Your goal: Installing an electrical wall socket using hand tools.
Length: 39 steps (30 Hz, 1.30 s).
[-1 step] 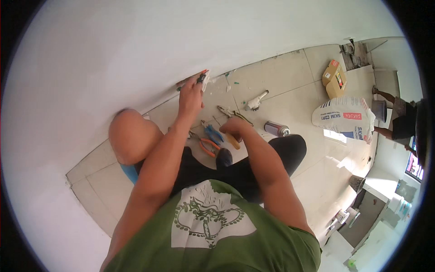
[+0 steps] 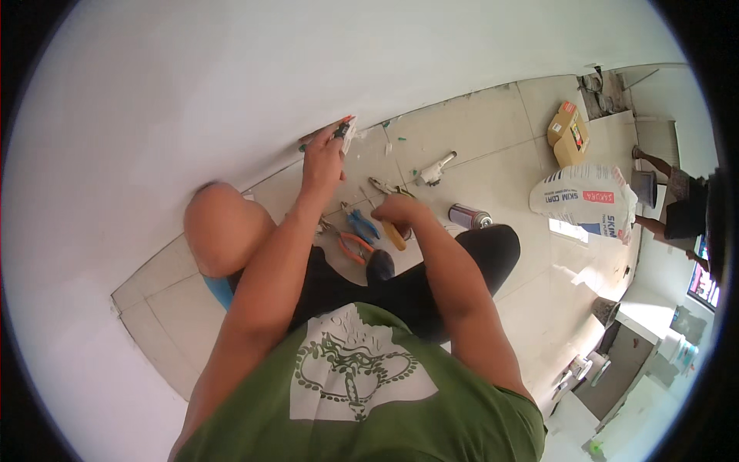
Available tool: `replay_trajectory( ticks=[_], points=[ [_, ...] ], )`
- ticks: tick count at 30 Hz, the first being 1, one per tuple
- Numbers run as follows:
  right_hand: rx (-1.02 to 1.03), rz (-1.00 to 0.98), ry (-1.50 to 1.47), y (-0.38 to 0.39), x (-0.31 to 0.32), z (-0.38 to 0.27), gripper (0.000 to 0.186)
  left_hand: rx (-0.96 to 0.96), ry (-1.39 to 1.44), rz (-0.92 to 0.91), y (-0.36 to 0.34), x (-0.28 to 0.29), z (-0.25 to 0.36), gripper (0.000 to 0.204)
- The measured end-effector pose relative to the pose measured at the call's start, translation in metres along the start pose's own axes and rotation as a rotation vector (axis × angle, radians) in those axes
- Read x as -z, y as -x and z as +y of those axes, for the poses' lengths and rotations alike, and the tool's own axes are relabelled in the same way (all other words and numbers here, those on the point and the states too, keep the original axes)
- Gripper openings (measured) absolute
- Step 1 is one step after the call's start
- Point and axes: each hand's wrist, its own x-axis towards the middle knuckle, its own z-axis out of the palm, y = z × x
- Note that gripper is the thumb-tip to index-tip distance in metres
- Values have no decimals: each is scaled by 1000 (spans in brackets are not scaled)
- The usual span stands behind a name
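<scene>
Just above the middle of the frame, the left hand point(image 2: 323, 160) reaches up to the base of the white wall point(image 2: 192, 92), its fingers closed on a small white-and-black fitting point(image 2: 346, 140) with a touch of orange-red at its upper tip. This fitting sits right by a narrow, dark-edged opening point(image 2: 312, 138) low in the wall, partly hidden by the fingers. The right hand point(image 2: 397, 212), curled and near the centre of the frame, is over a yellow-handled tool point(image 2: 396, 236) whose handle shows below the fingers; whether the hand grips it or only rests there, I cannot tell. Pliers with yellow-and-black handles point(image 2: 382, 186) lie just above this hand, partly covered by it. To its left lie blue-handled pliers point(image 2: 362, 225), with orange-handled pliers point(image 2: 352, 249) lower down, near a dark rounded object point(image 2: 380, 267). Right of centre, a metal can point(image 2: 469, 216) lies on its side on the tiled floor point(image 2: 493, 127), and a pale nozzle-like tool point(image 2: 436, 170) lies above it. Toward the upper right stands an open cardboard box point(image 2: 568, 135), above a big white printed bag point(image 2: 583, 196). At the far right edge is another person point(image 2: 685, 208) in dark clothing, partly cut off.
</scene>
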Motion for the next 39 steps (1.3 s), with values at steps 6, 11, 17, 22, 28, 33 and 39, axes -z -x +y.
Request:
replay_trajectory(
  ticks=[6, 11, 17, 22, 28, 33, 39],
  points=[
    [265, 480, -919, 111, 7, -53, 40, 41, 9, 17, -4, 11, -1, 46],
    [508, 479, -1137, 91, -10, -57, 35, -456, -425, 176, -24, 9, -35, 50],
    [524, 495, -1149, 89, -25, -60, 37, -429, -433, 232, -12, -2, -17, 42],
    [531, 475, -1166, 84, -23, -54, 39, -396, -450, 235, -13, 3, -18, 41],
    [527, 422, -1237, 84, -24, -54, 39, -437, -346, 173, -24, 8, -30, 42],
    [548, 400, -1264, 80, -27, -58, 38, -371, -269, 156, -23, 6, -26, 44],
    [535, 408, -1269, 83, -27, -63, 37, -445, -344, 164, -25, 9, -28, 41]
  ],
)
